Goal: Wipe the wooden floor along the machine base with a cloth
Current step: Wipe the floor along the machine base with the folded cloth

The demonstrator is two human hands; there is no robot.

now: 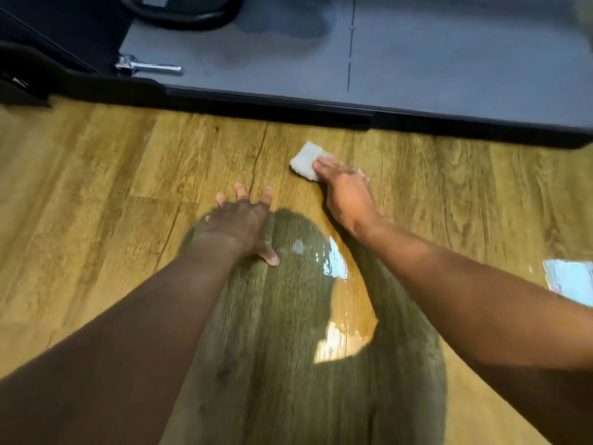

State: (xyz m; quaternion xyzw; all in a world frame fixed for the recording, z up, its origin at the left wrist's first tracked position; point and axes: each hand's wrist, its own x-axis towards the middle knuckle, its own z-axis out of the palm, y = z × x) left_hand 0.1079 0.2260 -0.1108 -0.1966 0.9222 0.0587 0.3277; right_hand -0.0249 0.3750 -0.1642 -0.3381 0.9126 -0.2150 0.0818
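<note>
A small folded white cloth [305,160] lies flat on the wooden floor [128,194], a short way in front of the machine base's black edge [288,108]. My right hand [346,194] presses down on the cloth's near right part, fingers on top of it. My left hand [241,223] rests palm down on the bare floor to the left of the cloth, fingers spread, holding nothing. The picture is blurred by motion.
The machine's grey platform [417,59] fills the top of the view, with a chrome lever [147,67] and a black curved tube [179,14] at its left. Bright reflections [568,279] shine on the floor at the right. My shadow darkens the floor below my hands.
</note>
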